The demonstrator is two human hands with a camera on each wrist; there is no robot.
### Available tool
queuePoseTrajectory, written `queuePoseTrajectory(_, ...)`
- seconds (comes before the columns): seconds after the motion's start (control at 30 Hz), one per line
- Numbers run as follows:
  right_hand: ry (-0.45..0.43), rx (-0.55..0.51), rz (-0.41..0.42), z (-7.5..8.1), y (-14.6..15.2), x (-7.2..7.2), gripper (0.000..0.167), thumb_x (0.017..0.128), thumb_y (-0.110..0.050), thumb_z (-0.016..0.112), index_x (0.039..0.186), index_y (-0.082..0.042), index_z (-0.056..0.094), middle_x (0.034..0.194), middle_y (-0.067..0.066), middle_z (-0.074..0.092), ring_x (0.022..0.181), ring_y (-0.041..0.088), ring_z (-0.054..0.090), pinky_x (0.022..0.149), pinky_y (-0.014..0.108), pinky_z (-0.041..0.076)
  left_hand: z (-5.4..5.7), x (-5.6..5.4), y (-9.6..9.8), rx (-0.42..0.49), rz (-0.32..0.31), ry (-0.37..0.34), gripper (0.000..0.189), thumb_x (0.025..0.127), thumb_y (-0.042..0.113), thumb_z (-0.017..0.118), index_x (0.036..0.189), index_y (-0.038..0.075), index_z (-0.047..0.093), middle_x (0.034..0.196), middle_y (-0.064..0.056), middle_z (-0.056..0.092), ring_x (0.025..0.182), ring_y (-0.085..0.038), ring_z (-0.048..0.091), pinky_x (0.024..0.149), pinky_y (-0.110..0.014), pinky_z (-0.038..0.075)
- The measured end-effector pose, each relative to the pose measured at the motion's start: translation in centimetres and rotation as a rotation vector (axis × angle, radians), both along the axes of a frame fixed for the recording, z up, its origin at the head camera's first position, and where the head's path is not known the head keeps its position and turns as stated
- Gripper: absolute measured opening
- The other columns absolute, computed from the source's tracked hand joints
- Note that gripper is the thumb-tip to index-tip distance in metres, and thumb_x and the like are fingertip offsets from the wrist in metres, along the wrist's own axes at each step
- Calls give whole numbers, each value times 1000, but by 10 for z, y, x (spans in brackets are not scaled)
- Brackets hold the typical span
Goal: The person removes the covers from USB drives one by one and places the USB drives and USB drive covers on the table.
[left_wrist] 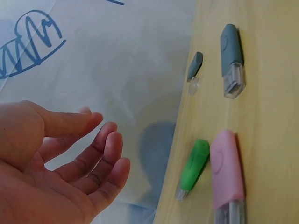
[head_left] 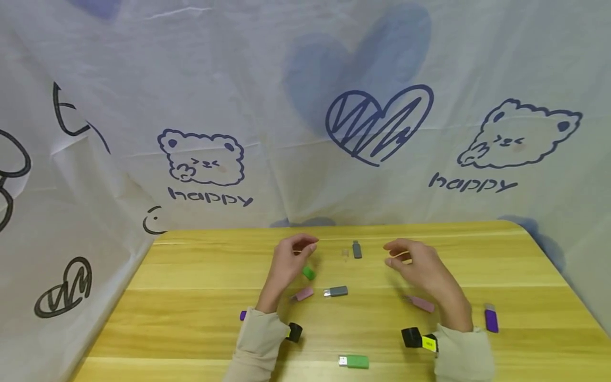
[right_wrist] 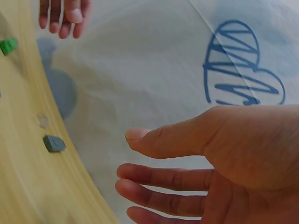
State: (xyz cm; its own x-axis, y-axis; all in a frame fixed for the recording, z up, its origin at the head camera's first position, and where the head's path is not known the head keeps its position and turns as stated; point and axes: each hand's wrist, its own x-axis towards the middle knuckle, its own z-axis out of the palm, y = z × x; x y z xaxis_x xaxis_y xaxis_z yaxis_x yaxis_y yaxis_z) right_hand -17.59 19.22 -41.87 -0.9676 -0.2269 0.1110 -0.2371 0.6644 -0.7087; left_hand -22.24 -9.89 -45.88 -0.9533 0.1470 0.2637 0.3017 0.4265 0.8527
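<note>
My left hand (head_left: 289,261) hovers above the far part of the table, fingers loosely bent and nothing between them. Nearest to it lies a small green USB flash drive (head_left: 308,272), with a pink flash drive (head_left: 303,294) closer to me. My right hand (head_left: 420,266) hangs across from it, thumb and fingers apart and holding nothing. A second pink flash drive (head_left: 422,304) lies below that hand. Between the hands are a grey flash drive (head_left: 357,250) beside a small clear piece (head_left: 345,253), and another grey flash drive (left_wrist: 231,51) with a clear end.
Toward the front of the wooden table (head_left: 191,318) lies a green flash drive (head_left: 357,362). A purple flash drive (head_left: 491,319) is at the right; another purple piece (head_left: 243,315) shows partly behind the left sleeve. Printed cloth (head_left: 267,106) hangs behind the table's far edge.
</note>
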Motion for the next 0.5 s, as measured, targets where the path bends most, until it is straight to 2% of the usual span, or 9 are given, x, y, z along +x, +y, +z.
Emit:
queuePoseTrajectory(0.23, -15, 7, 59, -4, -26, -3, 26, 97, -4, 69, 123, 0, 69, 119, 18, 69, 107, 36, 66, 89, 49, 57, 3, 3, -9, 17, 0, -24, 13, 100, 6, 67, 109, 1, 76, 106, -12, 74, 98, -28, 68, 87, -44, 57)
queuePoseTrajectory(0.5, -65, 19, 152, -17, -62, -9, 23, 96, -2, 69, 119, -1, 72, 119, 15, 70, 109, 36, 64, 92, 51, 55, 7, 3, -14, 7, -8, -41, 13, 100, 7, 67, 109, 3, 76, 105, -10, 74, 99, -27, 69, 88, -45, 58)
